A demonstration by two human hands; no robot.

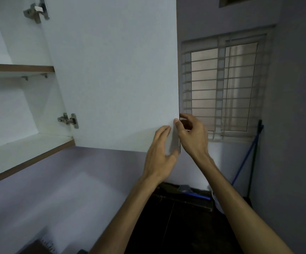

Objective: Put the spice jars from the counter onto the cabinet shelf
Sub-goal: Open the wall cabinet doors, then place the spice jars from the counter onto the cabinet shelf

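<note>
A white cabinet door stands wide open, its inner face toward me. My right hand grips its free edge near the lower corner, thumb on the inside, fingers curled behind. My left hand lies flat and open against the door's inner face just beside it. The cabinet's lower shelf and upper shelf show at the left with nothing on their visible parts. No spice jars are in view.
A barred window is behind the door edge. A blue-handled broom leans in the right corner. The dark counter lies below my arms. Two metal hinges sit on the door's left side.
</note>
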